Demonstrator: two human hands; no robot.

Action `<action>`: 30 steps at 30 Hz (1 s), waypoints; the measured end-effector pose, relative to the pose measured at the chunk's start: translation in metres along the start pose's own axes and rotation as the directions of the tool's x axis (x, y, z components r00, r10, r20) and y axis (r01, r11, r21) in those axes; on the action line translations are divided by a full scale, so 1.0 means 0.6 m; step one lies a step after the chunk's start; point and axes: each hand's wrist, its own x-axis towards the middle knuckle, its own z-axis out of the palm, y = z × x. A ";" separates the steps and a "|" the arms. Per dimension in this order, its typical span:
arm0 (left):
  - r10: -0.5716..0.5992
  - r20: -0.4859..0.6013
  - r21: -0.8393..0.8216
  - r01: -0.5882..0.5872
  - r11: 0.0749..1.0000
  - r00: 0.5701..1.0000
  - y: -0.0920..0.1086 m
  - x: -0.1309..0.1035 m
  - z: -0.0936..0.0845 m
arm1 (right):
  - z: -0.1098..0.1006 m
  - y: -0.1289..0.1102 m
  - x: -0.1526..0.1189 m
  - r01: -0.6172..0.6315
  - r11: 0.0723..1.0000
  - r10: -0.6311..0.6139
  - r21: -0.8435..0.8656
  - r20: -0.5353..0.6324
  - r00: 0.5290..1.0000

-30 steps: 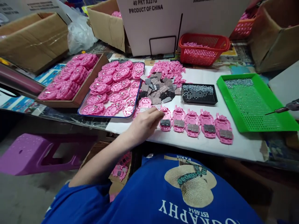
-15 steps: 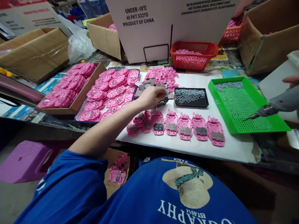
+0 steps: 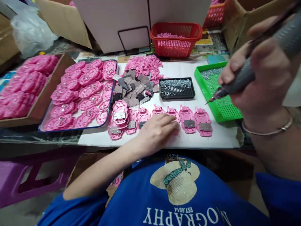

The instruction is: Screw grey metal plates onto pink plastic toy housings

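My right hand (image 3: 261, 72) is wrapped round a grey electric screwdriver (image 3: 243, 75). The tool's thin bit points down and left, in the air above the white work surface, beside the green tray (image 3: 202, 91). My left hand (image 3: 160, 130) is closed over the row of pink plastic casings (image 3: 203, 121), its bent fingers pressed on one in the middle and partly covering it. Grey rectangular plates lie across the lower part of the casings. At the left end of the row, one casing (image 3: 119, 113) rests on top of another.
Behind the row are loose grey plates (image 3: 134, 88), small pink parts (image 3: 143, 67) and a black perforated tray (image 3: 177, 94) of screws. A blue-rimmed tray (image 3: 77, 128) and a cardboard box (image 3: 50, 81) hold pink casings at left. A red basket (image 3: 175, 45) stands at the back.
My left hand has come from the grey plate pile down to the casing row. My right hand has brought the screwdriver inward from the right edge. The view has shifted.
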 end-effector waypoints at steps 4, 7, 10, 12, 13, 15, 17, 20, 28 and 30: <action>0.061 0.063 0.048 -0.064 0.997 0.996 0.032 0.021 0.042 | 0.021 0.029 0.020 0.032 0.999 -0.033 0.044 0.013 0.999; 0.057 0.107 0.101 -0.068 0.993 0.993 0.039 0.034 0.060 | 0.024 0.047 0.034 0.026 0.998 -0.025 0.052 -0.014 1.000; 0.024 0.129 0.145 -0.043 0.989 0.991 0.042 0.038 0.070 | 0.026 0.064 0.046 0.034 0.998 -0.034 0.056 -0.003 0.999; 0.010 0.137 0.165 -0.033 0.986 0.991 0.043 0.037 0.074 | 0.028 0.076 0.052 0.024 0.998 -0.025 0.063 0.010 1.000; 0.009 0.141 0.174 -0.034 0.984 0.990 0.043 0.036 0.076 | 0.030 0.083 0.055 0.016 0.998 -0.017 0.069 0.011 1.000; 0.025 0.152 0.188 -0.054 0.981 0.988 0.042 0.034 0.078 | 0.035 0.096 0.059 0.001 0.998 -0.002 0.069 0.016 1.000; 0.040 0.161 0.198 -0.072 0.978 0.986 0.041 0.033 0.079 | 0.038 0.110 0.063 -0.011 0.999 0.011 0.047 0.017 1.000; 0.039 0.151 0.195 -0.068 0.978 0.988 0.038 0.032 0.080 | 0.039 0.129 0.067 -0.009 1.000 0.009 -0.005 0.008 1.000; 0.025 0.128 0.168 -0.046 0.985 0.991 0.037 0.029 0.084 | 0.020 0.149 0.074 -0.036 0.997 0.028 -0.074 -0.109 0.994; 0.024 0.123 0.162 -0.044 0.986 0.992 0.037 0.029 0.084 | 0.018 0.150 0.074 -0.043 0.994 0.032 -0.103 -0.108 0.994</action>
